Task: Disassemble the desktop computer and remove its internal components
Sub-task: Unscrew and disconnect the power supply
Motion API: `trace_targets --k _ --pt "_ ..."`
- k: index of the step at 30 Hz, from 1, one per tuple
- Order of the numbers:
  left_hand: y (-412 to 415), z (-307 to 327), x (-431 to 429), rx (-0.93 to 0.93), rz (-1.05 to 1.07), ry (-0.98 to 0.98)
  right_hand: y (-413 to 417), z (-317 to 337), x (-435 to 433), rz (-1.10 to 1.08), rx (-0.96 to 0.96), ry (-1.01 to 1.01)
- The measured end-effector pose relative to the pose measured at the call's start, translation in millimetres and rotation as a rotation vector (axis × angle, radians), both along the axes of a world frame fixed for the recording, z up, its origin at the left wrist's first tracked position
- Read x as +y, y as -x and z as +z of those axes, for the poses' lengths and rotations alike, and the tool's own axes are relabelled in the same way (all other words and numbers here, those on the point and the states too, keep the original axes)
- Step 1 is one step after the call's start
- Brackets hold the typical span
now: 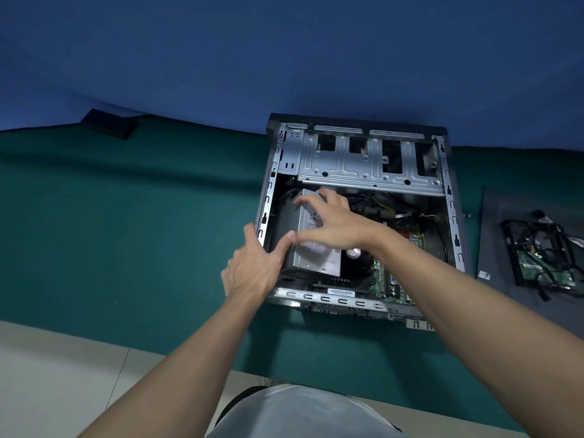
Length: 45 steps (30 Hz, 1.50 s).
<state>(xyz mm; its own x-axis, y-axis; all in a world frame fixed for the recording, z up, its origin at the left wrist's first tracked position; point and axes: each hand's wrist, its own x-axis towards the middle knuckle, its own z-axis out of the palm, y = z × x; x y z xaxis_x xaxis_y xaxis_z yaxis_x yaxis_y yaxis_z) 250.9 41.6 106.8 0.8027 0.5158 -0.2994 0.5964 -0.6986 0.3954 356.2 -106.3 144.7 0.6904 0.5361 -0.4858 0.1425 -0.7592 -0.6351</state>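
1. Head view down onto case (452,216), lying open side up on green table (126,216), far end against blue backdrop (284,58).
2. Within case, left half: silver PSU (319,262), just nearer than metal drive cage (363,165).
3. Right hand (331,219) laid over PSU top. Fingers spread apart and curled over far edge, thumb down left side, clamped on PSU.
4. Left hand (252,263) astride left wall of case. Fingers straight and together outside wall, thumb stretched inside to touch PSU's left face, tip just beside right thumb.
5. Right of PSU: green motherboard (398,279), with cables (382,208) bunched at far end, near cage.
6. Right of case and apart from it: dark panel (493,241) flat on table, bearing drive (534,267) tangled in black leads (550,235).
7. Far left of table, well apart from case: small black box (109,123) by backdrop.
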Motion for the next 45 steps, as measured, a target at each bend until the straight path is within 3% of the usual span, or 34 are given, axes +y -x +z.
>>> trace_targets --k 2,5,9,15,21,25,28,32,34,40,45 --pt "-0.7 0.4 -0.5 0.008 -0.007 -0.030 5.9 -6.1 11.2 -0.284 -0.052 -0.074" --pt "-0.6 -1.9 1.1 0.014 -0.018 -0.034 25.2 -16.4 30.6 -0.575 -0.154 0.027" --pt "1.1 -5.8 3.7 -0.003 -0.045 0.000 37.1 -19.3 36.6 -0.846 0.038 0.128" --pt "5.2 -6.1 7.4 -0.078 -0.048 0.062 33.5 -15.2 19.3 -0.909 0.051 0.052" --pt "7.3 -2.0 5.6 -0.093 -0.033 0.124 41.0 12.6 -20.9 -1.117 0.137 -0.351" --pt "3.6 2.9 7.9 -0.089 0.049 0.352 47.2 40.0 -40.4 -1.201 0.176 -0.520" --pt "0.4 7.9 12.5 -0.115 0.065 0.509 56.9 56.4 -51.0 -1.229 0.298 -0.624" --pt "-9.1 22.8 12.9 -0.217 -0.082 0.460 70.6 72.6 -57.9 -1.245 0.500 -0.814" --pt "-19.0 33.0 12.2 -0.265 -0.122 0.559 77.0 78.6 -59.8 -1.264 0.541 -0.890" --pt "-43.6 74.2 -4.1 -0.173 -0.109 1.075 98.8 90.3 -68.1 -1.313 0.669 -1.117" --pt "-54.7 106.3 -23.2 -0.213 -0.164 1.220 102.8 97.2 -76.7 -1.256 0.684 -1.223"
